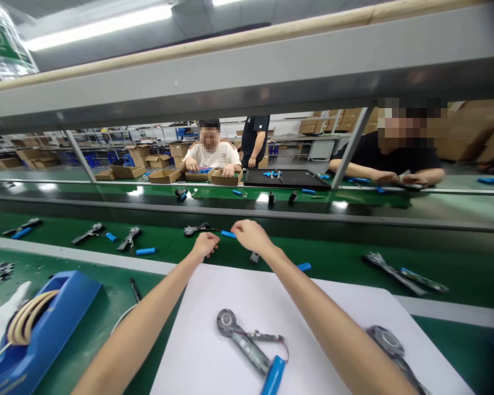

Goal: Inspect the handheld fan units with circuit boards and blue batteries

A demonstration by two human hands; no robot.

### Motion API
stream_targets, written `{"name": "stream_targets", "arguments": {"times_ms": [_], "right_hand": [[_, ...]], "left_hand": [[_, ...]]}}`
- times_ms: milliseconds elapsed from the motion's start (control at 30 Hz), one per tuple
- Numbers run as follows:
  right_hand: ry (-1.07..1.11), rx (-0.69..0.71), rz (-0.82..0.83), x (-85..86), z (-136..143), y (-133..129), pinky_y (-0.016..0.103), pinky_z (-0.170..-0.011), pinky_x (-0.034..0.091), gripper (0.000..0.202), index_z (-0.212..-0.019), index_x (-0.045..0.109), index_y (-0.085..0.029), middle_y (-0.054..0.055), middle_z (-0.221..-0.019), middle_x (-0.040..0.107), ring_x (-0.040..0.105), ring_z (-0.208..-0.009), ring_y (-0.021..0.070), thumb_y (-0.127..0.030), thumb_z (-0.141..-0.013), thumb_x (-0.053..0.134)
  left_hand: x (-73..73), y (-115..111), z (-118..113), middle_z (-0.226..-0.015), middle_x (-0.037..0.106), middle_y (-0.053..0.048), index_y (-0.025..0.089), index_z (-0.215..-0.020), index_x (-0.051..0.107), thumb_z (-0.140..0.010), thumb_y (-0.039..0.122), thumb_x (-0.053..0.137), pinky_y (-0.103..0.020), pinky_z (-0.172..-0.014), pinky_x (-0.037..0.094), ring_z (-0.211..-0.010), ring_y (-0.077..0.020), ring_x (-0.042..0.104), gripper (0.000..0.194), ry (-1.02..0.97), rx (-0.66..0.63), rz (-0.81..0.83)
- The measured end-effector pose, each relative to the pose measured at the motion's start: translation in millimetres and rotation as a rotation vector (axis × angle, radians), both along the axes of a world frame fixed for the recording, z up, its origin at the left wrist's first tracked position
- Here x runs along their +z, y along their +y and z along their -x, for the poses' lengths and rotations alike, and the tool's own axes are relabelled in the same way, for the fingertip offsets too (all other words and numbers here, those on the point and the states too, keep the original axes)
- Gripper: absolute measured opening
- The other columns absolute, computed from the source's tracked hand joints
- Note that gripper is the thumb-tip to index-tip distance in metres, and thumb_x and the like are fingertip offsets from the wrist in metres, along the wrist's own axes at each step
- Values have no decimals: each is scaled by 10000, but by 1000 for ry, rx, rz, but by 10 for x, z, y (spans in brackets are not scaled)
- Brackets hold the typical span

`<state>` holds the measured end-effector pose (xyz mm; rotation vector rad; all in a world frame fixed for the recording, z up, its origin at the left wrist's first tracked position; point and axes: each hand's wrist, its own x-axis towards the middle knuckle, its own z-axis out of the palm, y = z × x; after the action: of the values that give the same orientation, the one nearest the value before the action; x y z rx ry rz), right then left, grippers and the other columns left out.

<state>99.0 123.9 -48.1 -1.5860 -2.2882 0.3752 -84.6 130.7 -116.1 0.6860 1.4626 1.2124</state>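
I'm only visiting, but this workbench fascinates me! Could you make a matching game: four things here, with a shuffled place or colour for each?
1. tape dispenser
2. right hand
3. large sheet
4. plastic bottle

A. up on the overhead shelf
B. white, at lower middle
C. blue, at lower left
D. at one end of a blue cylinder

Pairs: 1-C, 2-D, 3-B, 4-A

Green bench (pixel 111 291), scattered grey devices (pixel 389 269), blue cylinders (pixel 146 251), white sheet (pixel 197 351), tape dispenser (pixel 61 323)

smooth, plastic-looking blue cylinder (pixel 228 233), matt white sheet (pixel 263 299)
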Motion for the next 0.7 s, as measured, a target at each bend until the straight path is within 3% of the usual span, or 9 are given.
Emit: {"name": "stream_targets", "arguments": {"times_ms": [133, 233, 333, 433, 567, 700], "right_hand": [[-55, 96, 61, -153, 890, 511, 451, -982, 500, 293, -1185, 646, -157, 106, -1255, 637, 614, -1135, 239, -356, -981, 578], [-77, 141, 70, -320, 1186, 696, 500, -1005, 496, 338, -1212, 623, -153, 107, -1287, 606, 594, -1168, 255, -370, -953, 634], [-23, 198, 52, -431, 1229, 766, 467, -962, 520, 324, -1209, 619, -154, 98, -1226, 628, 622, -1097, 233, -379, -977, 595], [86, 249, 25, -400, 1195, 771, 398, -866, 537, 319, -1159, 622, -145, 74, -1100, 656, 643, -959, 195, -408, -991, 559], [214, 282, -36, -195, 1107, 631, 256, -693, 471, 280, -1002, 630, -148, 39, -930, 676, 604, -751, 130, -341, -1025, 430], [236, 256, -115, 81, 882, 304, 229, -565, 379, 358, -925, 608, -156, 18, -758, 650, 535, -600, 120, -402, -1024, 367]], "left_hand": [[13, -32, 79, -969, 651, -50, 123, -1101, 623, -956, 323, 605, -279, -659, 561, -763, -129, 629, 249, -140, 207, -20], [-1, -28, 42, -1014, 646, -62, 127, -1140, 610, -961, 334, 593, -288, -676, 566, -796, -138, 633, 274, -263, 363, -36], [9, 7, 38, -1080, 641, -79, 134, -1171, 601, -962, 353, 587, -321, -728, 571, -863, -160, 639, 303, -384, 465, -53], [88, 32, 97, -1145, 631, -109, 133, -1186, 590, -950, 451, 573, -354, -800, 565, -971, -197, 643, 396, -507, 470, -112], [317, 24, 190, -1096, 655, -151, 139, -1029, 622, -938, 567, 498, -310, -846, 557, -1045, -221, 654, 455, -659, 341, -268], [626, -41, 133, -1029, 684, -118, 166, -921, 605, -975, 439, 471, -276, -826, 549, -956, -187, 677, 309, -701, 276, -465]]}}
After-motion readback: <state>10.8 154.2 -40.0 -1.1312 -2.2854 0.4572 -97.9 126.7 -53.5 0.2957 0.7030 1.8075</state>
